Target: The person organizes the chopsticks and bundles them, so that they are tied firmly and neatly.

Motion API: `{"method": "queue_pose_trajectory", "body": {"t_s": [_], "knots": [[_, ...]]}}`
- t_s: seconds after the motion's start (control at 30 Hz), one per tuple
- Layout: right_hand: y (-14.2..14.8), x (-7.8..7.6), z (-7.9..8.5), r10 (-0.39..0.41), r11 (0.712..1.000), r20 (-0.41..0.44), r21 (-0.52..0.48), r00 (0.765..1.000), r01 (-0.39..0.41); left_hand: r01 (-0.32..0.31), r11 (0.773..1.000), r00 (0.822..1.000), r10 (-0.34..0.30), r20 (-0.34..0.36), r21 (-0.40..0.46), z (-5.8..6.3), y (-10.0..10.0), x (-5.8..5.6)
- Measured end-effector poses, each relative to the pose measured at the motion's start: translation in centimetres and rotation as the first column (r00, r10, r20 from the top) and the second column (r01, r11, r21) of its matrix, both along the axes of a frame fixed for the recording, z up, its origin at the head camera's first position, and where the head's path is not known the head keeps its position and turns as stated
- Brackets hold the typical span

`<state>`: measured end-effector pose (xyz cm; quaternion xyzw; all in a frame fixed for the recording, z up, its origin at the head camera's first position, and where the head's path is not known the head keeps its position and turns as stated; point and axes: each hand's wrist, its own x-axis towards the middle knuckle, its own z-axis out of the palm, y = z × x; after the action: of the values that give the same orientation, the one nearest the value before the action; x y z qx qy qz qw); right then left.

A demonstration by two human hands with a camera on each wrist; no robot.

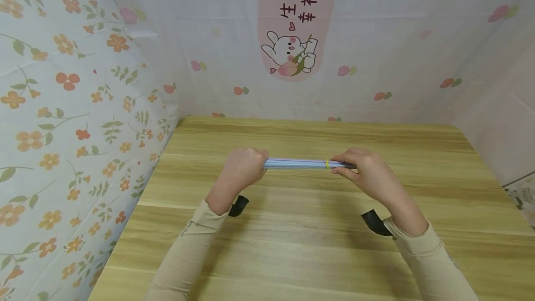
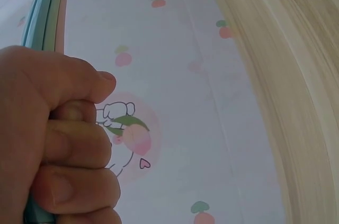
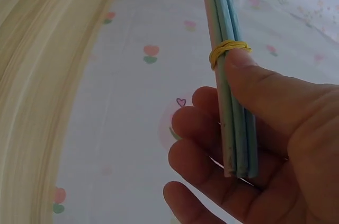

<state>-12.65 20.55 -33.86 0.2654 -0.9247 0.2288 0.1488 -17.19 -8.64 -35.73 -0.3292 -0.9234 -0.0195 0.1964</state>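
Note:
A bundle of slim, pencil-like pastel sticks [image 1: 296, 163] in blue, green and pink stretches level between my two hands, above the table. My left hand [image 1: 244, 167] wraps its fist round one end; the left wrist view shows the fingers [image 2: 79, 144] curled tightly, hiding that part of the sticks. Near the other end, a yellow rubber band [image 3: 229, 49] circles the bundle. There my right hand [image 1: 363, 168] pinches the sticks, its thumb tip right at the band and its fingers behind. The flat stick ends lie over the right palm.
Below the hands is a wood-grain table [image 1: 301, 245]. A white cloth with a rabbit print [image 1: 376, 50] hangs behind it, and a flowered cloth [image 1: 83, 120] stands along the left side. Black wrist mounts [image 1: 375, 223] stick out from the sleeves.

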Motion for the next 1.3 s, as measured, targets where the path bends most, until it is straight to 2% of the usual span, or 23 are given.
{"method": "queue_pose_trajectory", "body": {"t_s": [0.27, 0.43, 0.67, 0.87, 1.1, 1.3], "knots": [[-1.0, 0.1, 0.4, 0.042, 0.993, 0.096, 0.105, 0.994, -0.052, -0.001, 1.000, 0.999, 0.001, -0.034, -0.003, -0.3, 0.1, 0.1], [-1.3, 0.0, 0.4, 0.062, 0.992, 0.073, 0.105, 0.995, -0.070, -0.006, 1.000, 0.999, 0.006, -0.039, -0.001, -0.4, 0.1, 0.3], [-1.6, 0.0, 0.2, 0.066, 0.996, 0.069, 0.053, 0.995, -0.069, 0.001, 1.000, 0.999, 0.000, -0.051, 0.010, -0.2, 0.1, 0.4], [-1.8, 0.0, 0.0, 0.038, 0.999, 0.022, 0.016, 0.999, -0.039, -0.002, 1.000, 0.999, 0.002, -0.045, 0.005, -0.1, 0.3, 0.3], [-2.3, -0.1, -0.5, 0.012, 1.000, -0.074, -0.006, 0.997, -0.013, -0.008, 1.000, 0.999, 0.009, -0.052, 0.005, -0.1, 0.3, 0.3], [-2.7, -0.1, -0.7, -0.044, 0.999, -0.105, 0.015, 0.993, 0.046, 0.022, 0.999, 0.997, -0.019, -0.073, 0.040, 0.0, 0.3, 0.3]]}}
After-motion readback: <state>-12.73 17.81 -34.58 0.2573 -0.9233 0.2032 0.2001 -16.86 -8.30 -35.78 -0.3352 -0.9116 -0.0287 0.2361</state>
